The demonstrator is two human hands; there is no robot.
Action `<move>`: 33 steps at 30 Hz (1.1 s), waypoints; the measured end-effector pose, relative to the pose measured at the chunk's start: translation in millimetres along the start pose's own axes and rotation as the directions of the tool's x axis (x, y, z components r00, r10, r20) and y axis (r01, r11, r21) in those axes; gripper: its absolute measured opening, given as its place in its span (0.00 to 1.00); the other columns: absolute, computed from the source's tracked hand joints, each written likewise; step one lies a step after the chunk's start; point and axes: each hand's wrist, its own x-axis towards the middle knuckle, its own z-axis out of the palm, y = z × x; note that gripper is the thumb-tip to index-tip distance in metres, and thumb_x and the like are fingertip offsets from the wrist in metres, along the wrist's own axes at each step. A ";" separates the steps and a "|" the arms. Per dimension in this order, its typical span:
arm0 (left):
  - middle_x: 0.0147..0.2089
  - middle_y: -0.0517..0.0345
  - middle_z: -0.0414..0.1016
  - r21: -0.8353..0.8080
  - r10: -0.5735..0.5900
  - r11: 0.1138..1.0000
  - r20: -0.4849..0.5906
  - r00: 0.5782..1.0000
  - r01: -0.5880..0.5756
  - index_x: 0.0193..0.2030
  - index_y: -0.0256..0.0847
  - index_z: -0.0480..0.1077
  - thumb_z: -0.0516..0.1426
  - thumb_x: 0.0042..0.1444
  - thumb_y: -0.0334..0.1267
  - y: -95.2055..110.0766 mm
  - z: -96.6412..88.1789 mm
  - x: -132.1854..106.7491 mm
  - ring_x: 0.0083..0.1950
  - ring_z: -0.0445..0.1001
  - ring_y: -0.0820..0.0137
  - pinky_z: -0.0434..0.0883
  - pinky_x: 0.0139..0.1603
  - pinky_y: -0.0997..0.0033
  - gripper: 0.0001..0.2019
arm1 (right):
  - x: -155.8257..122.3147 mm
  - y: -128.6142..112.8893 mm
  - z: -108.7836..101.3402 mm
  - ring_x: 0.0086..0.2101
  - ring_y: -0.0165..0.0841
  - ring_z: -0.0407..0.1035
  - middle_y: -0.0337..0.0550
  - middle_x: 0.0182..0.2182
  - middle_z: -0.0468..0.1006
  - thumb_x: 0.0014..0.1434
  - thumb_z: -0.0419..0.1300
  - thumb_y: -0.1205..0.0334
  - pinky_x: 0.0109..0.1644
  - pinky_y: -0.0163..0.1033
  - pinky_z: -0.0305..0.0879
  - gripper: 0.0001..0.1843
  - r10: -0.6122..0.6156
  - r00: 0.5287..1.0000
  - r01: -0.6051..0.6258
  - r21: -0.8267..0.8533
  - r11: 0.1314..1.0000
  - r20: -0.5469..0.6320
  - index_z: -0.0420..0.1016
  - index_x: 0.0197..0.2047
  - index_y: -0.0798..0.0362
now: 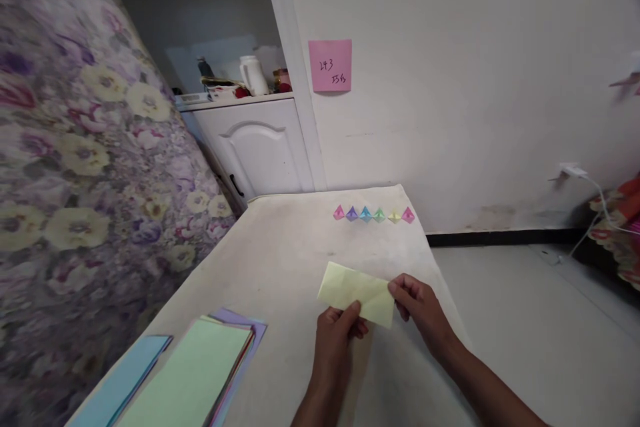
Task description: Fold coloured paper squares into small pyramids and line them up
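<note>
A pale yellow sheet of paper (350, 288), rectangular and faintly creased, is held up over the cloth-covered table between both hands. My left hand (340, 333) grips its lower edge, thumb on the front and the other fingers behind. At the sheet's right end, my right hand (414, 303) pinches the edge between thumb and fingers. Beyond the sheet, a row of small folded paper pieces (365, 214) in pink, purple, blue, green and yellow lies near the table's far edge.
At the near left of the table (280, 247) lie a stack of coloured paper (195, 367) with green on top and some blue sheets (125, 380). A floral curtain (100, 167) hangs left. A white cabinet (255, 153) and a wall with a pink note (331, 65) stand behind.
</note>
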 end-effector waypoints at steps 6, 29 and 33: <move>0.16 0.57 0.71 -0.089 -0.014 0.996 -0.023 1.000 0.011 0.18 0.34 0.69 0.62 0.44 0.43 5.7 -3.9 0.8 0.19 0.64 0.75 0.59 0.23 0.76 0.14 | -5.2 -5.4 -5.0 0.18 0.26 0.62 0.40 0.30 0.74 0.54 0.57 0.54 0.22 0.33 0.59 0.15 -0.076 0.995 0.077 0.008 0.997 -0.061 0.67 0.43 0.52; 0.18 0.54 0.71 -0.131 0.012 0.991 0.201 0.980 0.015 0.24 0.31 0.73 0.57 0.51 0.44 11.0 0.3 -9.6 0.20 0.65 0.75 0.57 0.22 0.76 0.16 | -8.6 -18.1 0.4 0.37 0.36 0.68 0.45 0.40 0.72 0.52 0.60 0.58 0.35 0.35 0.65 0.07 -0.190 0.964 0.211 -0.099 0.973 0.185 0.76 0.29 0.52; 0.19 0.53 0.72 -0.100 0.022 0.995 0.225 0.974 0.001 0.25 0.31 0.73 0.55 0.52 0.46 13.0 3.2 -12.8 0.21 0.66 0.73 0.59 0.24 0.75 0.17 | -7.7 -11.1 3.9 0.26 0.30 0.66 0.39 0.25 0.71 0.50 0.61 0.56 0.29 0.34 0.63 0.09 -0.085 0.988 0.090 -0.032 0.995 0.132 0.72 0.26 0.53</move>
